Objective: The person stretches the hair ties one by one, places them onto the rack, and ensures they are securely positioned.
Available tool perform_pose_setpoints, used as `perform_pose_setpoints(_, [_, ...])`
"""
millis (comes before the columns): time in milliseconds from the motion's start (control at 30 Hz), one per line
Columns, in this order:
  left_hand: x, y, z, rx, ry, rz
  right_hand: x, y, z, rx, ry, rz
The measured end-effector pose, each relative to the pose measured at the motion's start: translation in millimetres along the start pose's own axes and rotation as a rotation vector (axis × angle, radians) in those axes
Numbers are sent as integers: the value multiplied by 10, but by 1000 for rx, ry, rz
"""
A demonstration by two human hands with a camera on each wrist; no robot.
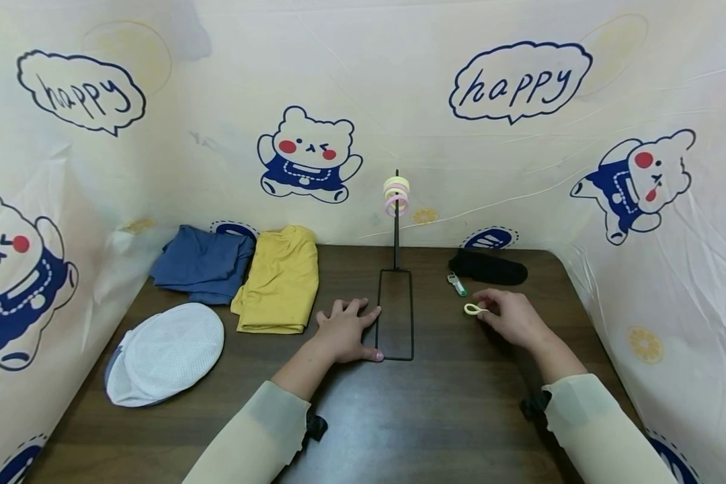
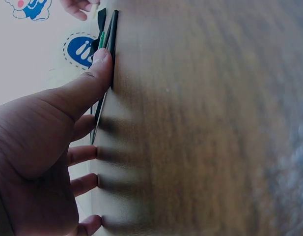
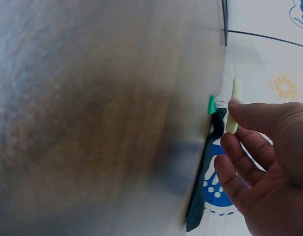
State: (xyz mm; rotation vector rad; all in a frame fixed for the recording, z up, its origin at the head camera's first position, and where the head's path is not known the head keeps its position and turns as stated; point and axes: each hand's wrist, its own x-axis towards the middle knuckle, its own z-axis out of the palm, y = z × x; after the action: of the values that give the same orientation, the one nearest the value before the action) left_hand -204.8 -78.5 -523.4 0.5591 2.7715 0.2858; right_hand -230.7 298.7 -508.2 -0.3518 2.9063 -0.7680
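R hand (image 1: 511,316) pinches a pale yellow ring (image 1: 473,309) btwn thumb and fingertips, just above the dark wood surface (image 1: 448,417), right of the black wire stand (image 1: 396,316). The stand's upright post rises at the far end of its rectangular base, w/ yellow and pink rings (image 1: 396,195) hanging near the top, so the hook lies left of, farther than and well above the held ring; R hand is the nearer one to it. L hand (image 1: 345,333) lies flat, fingers spread, thumb and fingertips touching the base's left rail. Stand's long axis runs near-to-far. Head view gives the whole layout: blue cloth (image 1: 204,263), yellow cloth (image 1: 280,286), white mesh bag (image 1: 165,353), black sock (image 1: 489,267), small green-tipped item (image 1: 456,284). L wrist view shows the thumb (image 2: 95,73) pressed on the rail; R wrist view shows the ring (image 3: 233,105) edge-on at the fingertips, stand barely in frame.
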Motion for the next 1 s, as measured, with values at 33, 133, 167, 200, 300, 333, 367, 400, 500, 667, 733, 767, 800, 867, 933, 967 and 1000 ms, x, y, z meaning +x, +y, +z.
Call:
perform_pose_setpoints(33, [2, 1, 0, 3, 1, 0, -11, -17, -19, 2, 7, -9])
perform_pose_setpoints(133, [4, 5, -4, 7, 0, -2, -45, -86, -84, 11, 33, -29])
perform_pose_setpoints(167, [5, 7, -6, 7, -1, -3, -55, -113, -105, 16, 44, -36])
perform_pose_setpoints(200, [3, 9, -8, 8, -2, -3, -64, -143, -127, 21, 55, -47])
perform_pose_setpoints(300, [3, 11, -13, 9, -3, -6, -85, -239, -185, 29, 107, -103])
perform_pose_setpoints(333, [2, 11, -12, 10, -3, -6, -92, -273, -201, 33, 126, -128])
perform_pose_setpoints(367, [1, 11, -11, 11, -2, -7, -99, -308, -216, 36, 147, -155])
perform_pose_setpoints(400, [1, 11, -10, 10, 0, -6, -106, -340, -230, 35, 166, -184])
perform_pose_setpoints(500, [1, 11, -2, 8, 2, -4, -141, -453, -281, 37, 215, -246])
perform_pose_setpoints(667, [3, 6, 3, 10, -1, -2, -193, -686, -370, 47, 275, -322])
perform_pose_setpoints(733, [6, 5, 11, 13, 0, -2, -213, -781, -396, 49, 299, -361])
perform_pose_setpoints(767, [8, 3, 15, 13, 1, -2, -222, -828, -408, 51, 312, -383])
perform_pose_setpoints(800, [10, 2, 18, 13, 2, -1, -230, -874, -420, 54, 324, -404])
perform_pose_setpoints(867, [14, 2, 18, 13, 3, -1, -239, -966, -443, 65, 343, -448])
perform_pose_setpoints(933, [15, 4, 15, 14, 3, -2, -245, -1059, -465, 84, 356, -487])
perform_pose_setpoints(967, [15, 5, 12, 13, 2, -3, -247, -1103, -473, 93, 362, -509])
perform_pose_setpoints(1000, [13, 7, 10, 12, 2, -4, -249, -1146, -481, 99, 368, -531])
